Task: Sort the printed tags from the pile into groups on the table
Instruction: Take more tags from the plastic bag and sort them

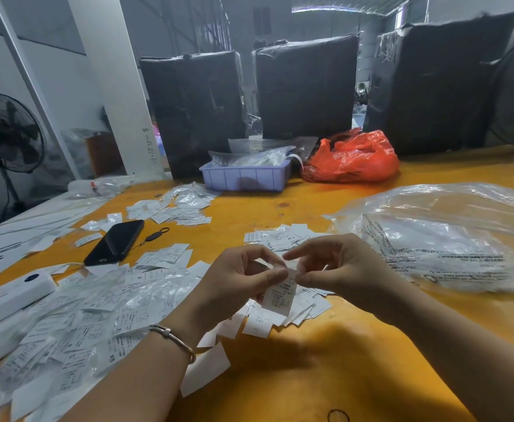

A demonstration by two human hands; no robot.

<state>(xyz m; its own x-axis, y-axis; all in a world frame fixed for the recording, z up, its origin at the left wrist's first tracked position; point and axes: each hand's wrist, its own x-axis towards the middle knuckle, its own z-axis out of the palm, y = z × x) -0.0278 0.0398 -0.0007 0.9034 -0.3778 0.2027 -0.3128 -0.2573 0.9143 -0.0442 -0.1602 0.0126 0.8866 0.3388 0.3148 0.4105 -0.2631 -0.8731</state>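
Note:
A white printed tag [280,295] hangs over the middle of the yellow table [356,360], pinched at its top edge by both hands. My left hand [237,278] grips it from the left, my right hand [338,266] from the right with the index finger stretched out. Under the hands lies a small group of tags [298,309]. Another group [280,236] sits just beyond the hands. A big pile of tags mixed with clear sleeves [76,324] spreads over the near left. More tags [176,208] lie at the far left centre.
A black phone [115,242] and a white device [9,296] lie on the left. A purple tray [246,176], a red bag [353,159] and black wrapped bales [307,86] stand at the back. A large clear plastic bag [450,236] covers the right.

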